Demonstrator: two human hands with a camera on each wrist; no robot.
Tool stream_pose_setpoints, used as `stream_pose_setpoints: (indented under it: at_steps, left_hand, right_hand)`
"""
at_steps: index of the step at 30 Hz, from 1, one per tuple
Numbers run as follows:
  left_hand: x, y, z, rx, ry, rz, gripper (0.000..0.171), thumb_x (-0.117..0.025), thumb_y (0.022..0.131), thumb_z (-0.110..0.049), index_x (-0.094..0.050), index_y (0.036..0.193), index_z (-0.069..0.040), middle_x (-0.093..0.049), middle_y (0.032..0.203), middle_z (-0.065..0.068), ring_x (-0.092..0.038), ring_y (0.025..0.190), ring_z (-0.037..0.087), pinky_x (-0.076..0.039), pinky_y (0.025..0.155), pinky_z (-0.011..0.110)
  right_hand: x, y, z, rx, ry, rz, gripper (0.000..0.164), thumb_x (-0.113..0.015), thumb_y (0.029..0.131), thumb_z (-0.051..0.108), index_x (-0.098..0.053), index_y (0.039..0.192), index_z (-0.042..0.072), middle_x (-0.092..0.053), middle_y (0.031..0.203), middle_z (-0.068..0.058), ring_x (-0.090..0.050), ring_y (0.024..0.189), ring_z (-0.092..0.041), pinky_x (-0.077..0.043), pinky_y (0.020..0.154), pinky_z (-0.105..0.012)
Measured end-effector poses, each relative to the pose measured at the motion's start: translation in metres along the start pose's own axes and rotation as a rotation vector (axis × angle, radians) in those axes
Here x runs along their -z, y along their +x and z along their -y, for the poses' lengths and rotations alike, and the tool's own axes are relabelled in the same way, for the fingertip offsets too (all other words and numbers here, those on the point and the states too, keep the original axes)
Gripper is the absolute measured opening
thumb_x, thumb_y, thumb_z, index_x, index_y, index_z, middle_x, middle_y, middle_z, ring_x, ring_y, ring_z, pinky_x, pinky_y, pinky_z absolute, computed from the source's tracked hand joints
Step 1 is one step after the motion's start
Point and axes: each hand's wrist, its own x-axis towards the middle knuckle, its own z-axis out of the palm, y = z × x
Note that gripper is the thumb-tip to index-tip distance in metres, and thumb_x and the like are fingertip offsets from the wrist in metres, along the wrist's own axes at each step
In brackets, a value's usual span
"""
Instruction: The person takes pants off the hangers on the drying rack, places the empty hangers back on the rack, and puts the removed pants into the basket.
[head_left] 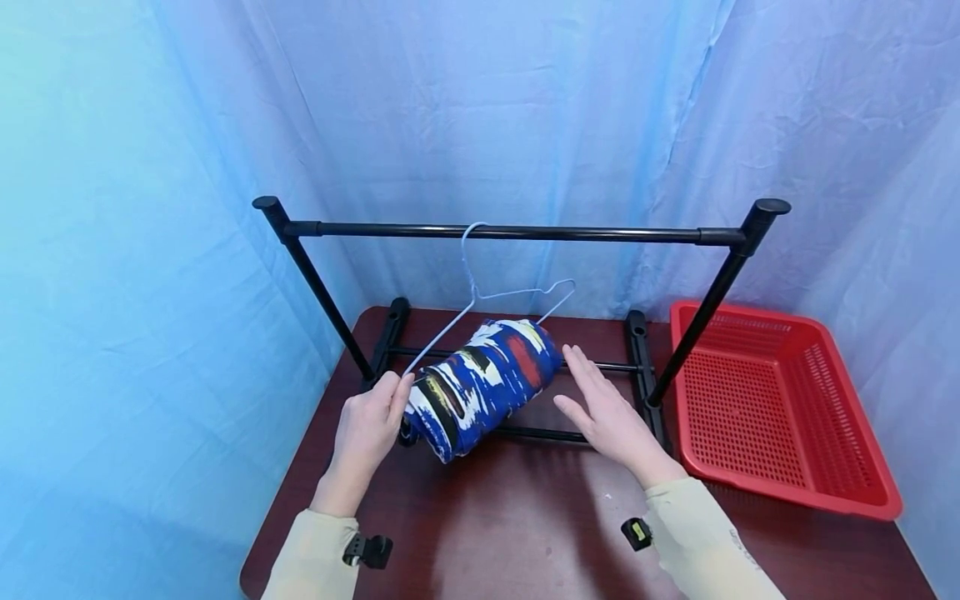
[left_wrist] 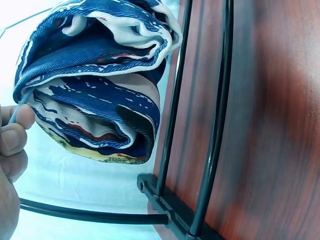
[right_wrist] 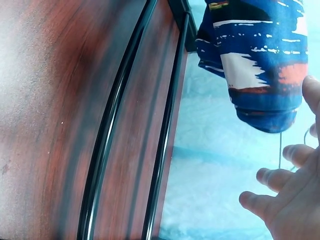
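A pale blue wire hanger (head_left: 474, 275) hooks over the rack's black top bar (head_left: 570, 233). Draped over its lower bar is a folded blue denim cloth (head_left: 487, 379) with white, red, black and yellow brush-stroke patches. My left hand (head_left: 367, 425) pinches the hanger's left corner, right beside the cloth's edge; the left wrist view shows the cloth's rolled layers (left_wrist: 100, 85) from the end. My right hand (head_left: 611, 412) is held with fingers extended near the cloth's right end. In the right wrist view its thumb (right_wrist: 311, 92) overlaps the cloth's side (right_wrist: 265, 65).
The black rack stands on a dark red wooden table (head_left: 540, 533), its lower rails (head_left: 540, 435) running below the cloth. A red perforated plastic basket (head_left: 750, 417) sits at the right, close to the rack's right foot (head_left: 641, 358). Blue curtains (head_left: 525, 108) hang behind.
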Motion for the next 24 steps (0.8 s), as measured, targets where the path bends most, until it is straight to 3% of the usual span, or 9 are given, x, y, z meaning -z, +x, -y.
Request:
stream_pose_setpoints:
  at_steps: [6,13,19,24]
  left_hand:
    - [-0.001,0.003,-0.004,-0.046,-0.031,-0.009,0.032,-0.071,0.096,-0.009,-0.045,0.077,-0.012,-0.03,0.055,-0.01,-0.026,0.042,0.001,-0.02,0.039,0.018]
    - [-0.005,0.005,-0.009,-0.069,-0.064,-0.025,0.032,-0.072,0.095,-0.008,-0.046,0.077,-0.012,-0.032,0.056,-0.009,-0.029,0.043,0.0,-0.021,0.039,0.015]
    - [-0.005,0.006,-0.017,-0.019,-0.119,0.009,0.03,-0.07,0.097,-0.009,-0.048,0.078,-0.013,-0.036,0.057,-0.01,-0.033,0.045,-0.001,-0.027,0.039,0.016]
    - [-0.006,0.005,-0.02,0.021,-0.165,0.02,0.027,-0.069,0.098,-0.009,-0.05,0.079,-0.013,-0.042,0.058,-0.008,-0.039,0.046,-0.001,-0.034,0.04,0.017]
  right_hand:
    - [-0.003,0.003,0.007,-0.008,0.045,0.015,0.081,-0.053,0.104,0.053,-0.006,0.165,0.03,-0.009,0.172,-0.002,-0.016,0.157,-0.032,-0.026,0.12,-0.059]
    - [-0.005,0.006,0.007,-0.066,0.182,-0.027,0.084,-0.056,0.103,0.052,-0.003,0.165,0.032,-0.012,0.172,-0.004,-0.022,0.155,-0.033,-0.032,0.117,-0.059]
    - [-0.005,0.011,0.007,-0.157,0.315,-0.066,0.085,-0.057,0.101,0.054,-0.007,0.165,0.03,-0.021,0.168,-0.015,-0.033,0.149,-0.042,-0.038,0.112,-0.057]
    - [-0.004,0.013,0.004,-0.226,0.427,-0.089,0.085,-0.059,0.1,0.055,-0.012,0.165,0.027,-0.023,0.168,-0.014,-0.038,0.146,-0.043,-0.042,0.109,-0.053]
